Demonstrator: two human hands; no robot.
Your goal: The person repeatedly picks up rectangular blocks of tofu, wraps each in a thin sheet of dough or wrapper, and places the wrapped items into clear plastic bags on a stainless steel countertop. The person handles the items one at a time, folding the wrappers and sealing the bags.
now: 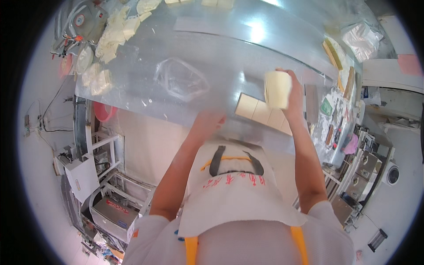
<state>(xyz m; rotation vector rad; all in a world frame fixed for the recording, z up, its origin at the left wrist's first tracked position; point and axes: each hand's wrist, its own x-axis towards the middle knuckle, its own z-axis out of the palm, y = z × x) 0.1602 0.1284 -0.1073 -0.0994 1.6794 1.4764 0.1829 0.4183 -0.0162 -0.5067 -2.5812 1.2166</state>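
My right hand (294, 94) grips a stack of pale yellow dough sheets (277, 89), raised over the metal worktable (139, 76). The layered edges of the sheets show on the stack's left side. Just below it, a row of square-cut pale dough stacks (260, 112) lies near the table's front edge, its right end partly hidden by my right forearm. My left hand (211, 122) is blurred at the front edge, left of that row; whether its fingers hold anything is unclear. A crumpled clear plastic bag (182, 79) lies on the table beyond my left hand.
Dough scraps (112, 36) and bagged dough pieces (101, 81) lie at the table's left, near a metal scale (84, 21). On the right are a floury board (331, 106), a green scraper (326, 106) and a plastic bag (361, 41). A pink basin (104, 111) sits below the left edge.
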